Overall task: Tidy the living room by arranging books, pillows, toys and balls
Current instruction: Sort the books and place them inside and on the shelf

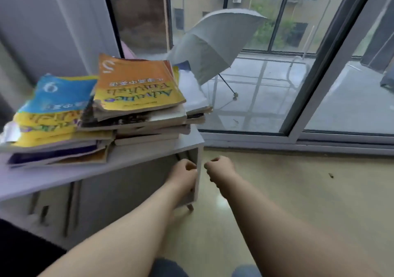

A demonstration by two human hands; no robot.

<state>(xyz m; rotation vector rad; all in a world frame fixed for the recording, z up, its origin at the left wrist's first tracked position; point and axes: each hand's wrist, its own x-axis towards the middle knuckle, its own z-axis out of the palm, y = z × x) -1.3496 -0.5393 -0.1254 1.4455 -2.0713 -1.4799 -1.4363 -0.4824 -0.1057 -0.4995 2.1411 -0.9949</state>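
Note:
Two untidy piles of books lie on top of a low white cabinet (149, 157). An orange and yellow book (136, 84) tops the right pile and a blue and yellow book (59, 97) tops the left one. My left hand (184, 174) is in front of the cabinet's right end, fingers curled, close against the side panel (199, 170). My right hand (219, 171) is just right of that panel, over the floor, also curled. Neither hand shows anything in it.
A wooden floor (298, 202) stretches to the right of the cabinet. Behind it runs a sliding glass door (302, 84), and an open grey umbrella (213, 44) stands on the balcony outside. My knees show at the bottom edge.

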